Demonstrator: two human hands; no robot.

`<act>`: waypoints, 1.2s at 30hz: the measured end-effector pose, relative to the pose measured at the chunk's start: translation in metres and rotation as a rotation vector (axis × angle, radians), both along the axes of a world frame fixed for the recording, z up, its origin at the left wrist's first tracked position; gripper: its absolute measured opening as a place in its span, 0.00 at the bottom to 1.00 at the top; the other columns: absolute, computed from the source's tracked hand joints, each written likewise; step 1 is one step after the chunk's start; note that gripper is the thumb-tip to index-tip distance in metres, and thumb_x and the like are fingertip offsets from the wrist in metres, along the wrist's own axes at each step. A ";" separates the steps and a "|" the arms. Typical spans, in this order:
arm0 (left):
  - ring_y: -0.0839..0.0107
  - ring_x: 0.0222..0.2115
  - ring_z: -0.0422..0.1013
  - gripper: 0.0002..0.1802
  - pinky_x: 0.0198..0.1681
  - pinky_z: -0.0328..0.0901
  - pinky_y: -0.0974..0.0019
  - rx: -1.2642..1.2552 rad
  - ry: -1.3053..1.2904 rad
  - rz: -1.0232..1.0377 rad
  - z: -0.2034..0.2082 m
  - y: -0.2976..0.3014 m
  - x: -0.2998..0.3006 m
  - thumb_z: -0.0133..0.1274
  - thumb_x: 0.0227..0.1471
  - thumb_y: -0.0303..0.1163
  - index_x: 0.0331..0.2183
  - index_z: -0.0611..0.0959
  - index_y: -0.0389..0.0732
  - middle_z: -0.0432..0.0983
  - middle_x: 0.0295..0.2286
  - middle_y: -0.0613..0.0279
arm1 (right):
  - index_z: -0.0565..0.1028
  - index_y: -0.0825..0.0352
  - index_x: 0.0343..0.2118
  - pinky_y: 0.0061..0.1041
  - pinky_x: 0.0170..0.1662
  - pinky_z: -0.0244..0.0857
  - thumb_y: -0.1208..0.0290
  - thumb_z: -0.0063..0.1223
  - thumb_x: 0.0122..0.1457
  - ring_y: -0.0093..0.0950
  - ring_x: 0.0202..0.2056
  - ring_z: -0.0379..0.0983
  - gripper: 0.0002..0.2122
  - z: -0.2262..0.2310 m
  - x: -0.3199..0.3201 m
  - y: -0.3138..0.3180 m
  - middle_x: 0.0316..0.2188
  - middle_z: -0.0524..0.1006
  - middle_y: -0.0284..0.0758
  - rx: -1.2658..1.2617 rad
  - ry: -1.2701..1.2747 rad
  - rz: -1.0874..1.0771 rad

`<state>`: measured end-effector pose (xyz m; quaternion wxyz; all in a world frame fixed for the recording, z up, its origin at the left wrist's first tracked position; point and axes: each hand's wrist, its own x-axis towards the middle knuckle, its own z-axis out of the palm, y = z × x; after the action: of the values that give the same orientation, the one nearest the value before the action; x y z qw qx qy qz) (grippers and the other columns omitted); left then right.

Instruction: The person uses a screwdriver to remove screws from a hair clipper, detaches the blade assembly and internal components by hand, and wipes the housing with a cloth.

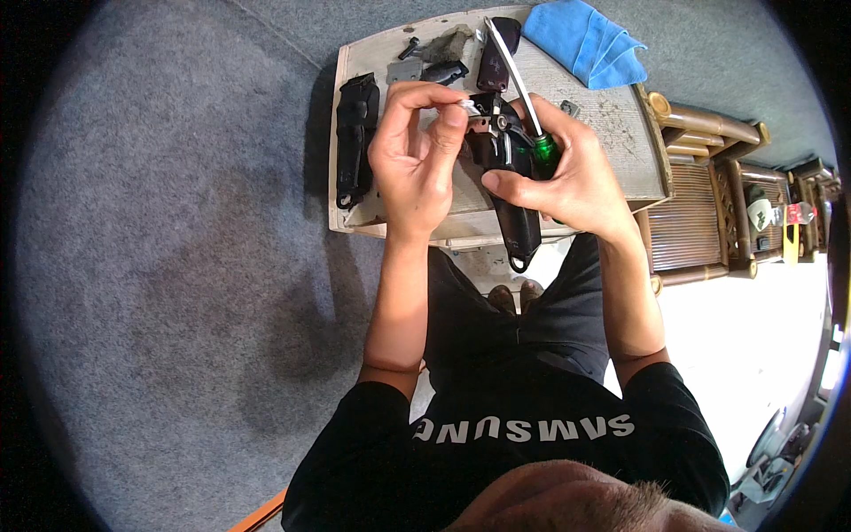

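An opened black hair clipper (517, 226) is held over the wooden tabletop (612, 168), its inner parts showing at the head end. My right hand (581, 177) is closed round its body. That same hand also holds a screwdriver (512, 71) with a green handle, its shaft slanting up and to the left. At the clipper's head, my left hand (412, 164) pinches a small white piece (469, 107) between thumb and forefinger; it looks like tissue or cloth. Just beyond the clipper lies a dark cover-like piece (498, 62).
Another black clipper (356, 142) lies along the table's left edge. Behind my left hand are a small black part (445, 72), a flat grey plate (404, 72) and a grey-brown clump (450, 43). A folded blue cloth (583, 44) sits far right. Bamboo furniture (687, 213) stands to the right.
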<state>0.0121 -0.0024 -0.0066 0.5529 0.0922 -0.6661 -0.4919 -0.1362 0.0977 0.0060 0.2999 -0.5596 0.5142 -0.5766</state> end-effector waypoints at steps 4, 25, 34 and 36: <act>0.81 0.36 0.67 0.07 0.37 0.66 0.78 -0.008 0.018 0.021 0.000 0.001 0.000 0.57 0.59 0.24 0.39 0.79 0.32 0.69 0.40 0.64 | 0.76 0.68 0.37 0.20 0.31 0.64 0.68 0.69 0.44 0.15 0.27 0.66 0.18 -0.004 -0.001 0.000 0.23 0.73 0.28 -0.023 0.011 -0.006; 0.75 0.36 0.73 0.06 0.39 0.69 0.73 -0.171 -0.101 0.168 0.010 -0.002 0.010 0.62 0.54 0.22 0.36 0.85 0.33 0.76 0.36 0.60 | 0.77 0.69 0.39 0.23 0.34 0.66 0.69 0.68 0.44 0.18 0.29 0.67 0.18 0.012 -0.002 0.008 0.25 0.73 0.29 0.063 0.000 0.031; 0.74 0.37 0.73 0.06 0.39 0.68 0.72 -0.185 -0.149 0.177 0.007 -0.003 0.015 0.61 0.54 0.22 0.36 0.86 0.34 0.76 0.36 0.59 | 0.76 0.70 0.38 0.24 0.34 0.66 0.70 0.68 0.43 0.18 0.29 0.67 0.18 0.007 -0.002 0.007 0.24 0.73 0.31 0.008 0.027 0.034; 0.74 0.37 0.73 0.06 0.39 0.68 0.72 -0.237 -0.117 0.168 0.008 -0.003 0.013 0.60 0.55 0.23 0.37 0.85 0.34 0.76 0.36 0.59 | 0.76 0.70 0.38 0.25 0.35 0.66 0.71 0.68 0.43 0.20 0.29 0.68 0.18 0.008 -0.002 0.007 0.25 0.73 0.33 -0.018 0.058 0.026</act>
<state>0.0254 -0.0055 0.0011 0.5595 0.1103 -0.7404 -0.3558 -0.1379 0.1050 0.0137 0.2875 -0.5854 0.5102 -0.5607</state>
